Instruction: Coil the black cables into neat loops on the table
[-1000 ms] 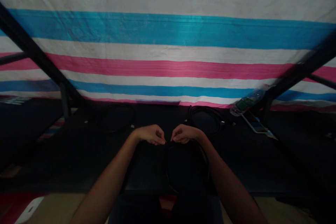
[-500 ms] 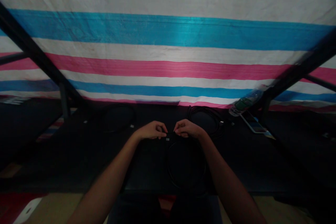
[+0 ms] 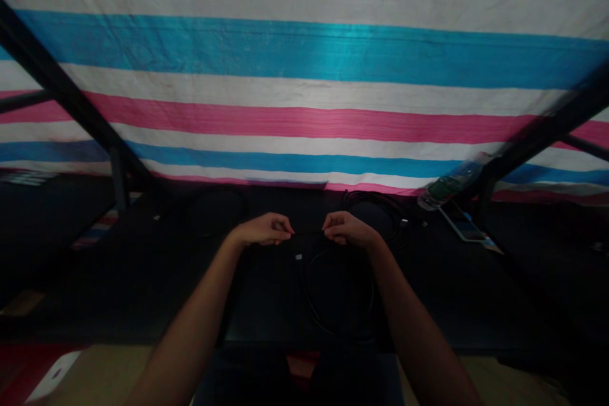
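L hand (image 3: 266, 229) & R hand (image 3: 349, 229) apart, fingertips pinching a thin dark strand (image 3: 308, 233) stretched btwn them, best held w/ light, even tension, clear of the looped cable (image 3: 316, 317) just below on the counter (image 3: 261, 311).

Beyond the cable loop (image 3: 308, 297), the dark strand (image 3: 308, 233) between left hand (image 3: 266, 229) and right hand (image 3: 349, 229) is too dim to identify, fingers covering parts of it. Far left of the loop, another cable (image 3: 245, 203) fades into shadow; far right, the bottle's label (image 3: 442, 188) is unreadable. Nearer, the bottom edge cuts both forearms (image 3: 190, 323).
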Tool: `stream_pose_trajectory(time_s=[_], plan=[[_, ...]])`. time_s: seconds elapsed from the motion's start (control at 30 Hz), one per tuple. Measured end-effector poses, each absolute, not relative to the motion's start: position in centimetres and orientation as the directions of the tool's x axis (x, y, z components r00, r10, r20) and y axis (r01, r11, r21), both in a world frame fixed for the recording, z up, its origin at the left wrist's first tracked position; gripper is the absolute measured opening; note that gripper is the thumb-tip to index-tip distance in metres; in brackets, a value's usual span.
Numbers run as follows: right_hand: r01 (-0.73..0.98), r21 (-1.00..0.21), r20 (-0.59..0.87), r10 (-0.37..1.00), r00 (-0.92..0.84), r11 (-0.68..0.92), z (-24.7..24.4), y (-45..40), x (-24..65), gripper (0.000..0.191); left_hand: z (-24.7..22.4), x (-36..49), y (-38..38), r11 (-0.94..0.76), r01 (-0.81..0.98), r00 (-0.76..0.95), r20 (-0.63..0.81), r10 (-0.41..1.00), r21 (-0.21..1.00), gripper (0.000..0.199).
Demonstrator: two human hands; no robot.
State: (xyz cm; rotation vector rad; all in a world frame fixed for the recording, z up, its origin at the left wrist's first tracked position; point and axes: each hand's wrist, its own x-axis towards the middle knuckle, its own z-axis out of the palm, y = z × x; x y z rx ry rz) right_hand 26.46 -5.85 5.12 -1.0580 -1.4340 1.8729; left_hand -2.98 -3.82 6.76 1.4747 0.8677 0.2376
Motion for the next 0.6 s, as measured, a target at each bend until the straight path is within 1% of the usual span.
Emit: stream_pose_trajectory(time_s=[0.1, 0.17, 0.33, 0.4, 0.47, 0.6], plan=[[0.024, -0.945, -0.287, 0.790, -0.542, -0.328, 4.7, -6.0, 25.9, 0.024, 6.6, -1.6, -4.3, 0.102, 0.367, 0.688, -0.343, 0.640, 0.925, 0.049], [0.052, -0.930, -0.323, 0.741, -0.588, -0.364, 4.4, -6.1, 25.4, 0.024, 6.5, -0.8, -4.7, 0.095, 0.377, 0.709, -0.354, 0.611, 0.921, 0.048], [0.162, -0.881, -0.392, 0.493, -0.777, -0.445, 4.0, -6.4, 24.7, 0.029, 6.5, -1.2, -5.0, 0.145, 0.456, 0.771, -0.471, 0.429, 0.878, 0.046], [0.168, -0.875, -0.389, 0.452, -0.803, -0.454, 4.3, -6.4, 25.1, 0.031, 6.7, -2.3, -4.7, 0.173, 0.475, 0.770, -0.502, 0.393, 0.863, 0.047], [0.149, -0.892, -0.368, 0.496, -0.786, -0.427, 4.8, -6.4, 25.9, 0.031, 7.0, -3.5, -4.2, 0.199, 0.451, 0.767, -0.492, 0.412, 0.870, 0.046], [0.084, -0.948, -0.283, 0.691, -0.665, -0.308, 5.5, -6.1, 27.6, 0.026, 7.3, -4.6, -3.6, 0.196, 0.372, 0.748, -0.418, 0.515, 0.907, 0.043]])
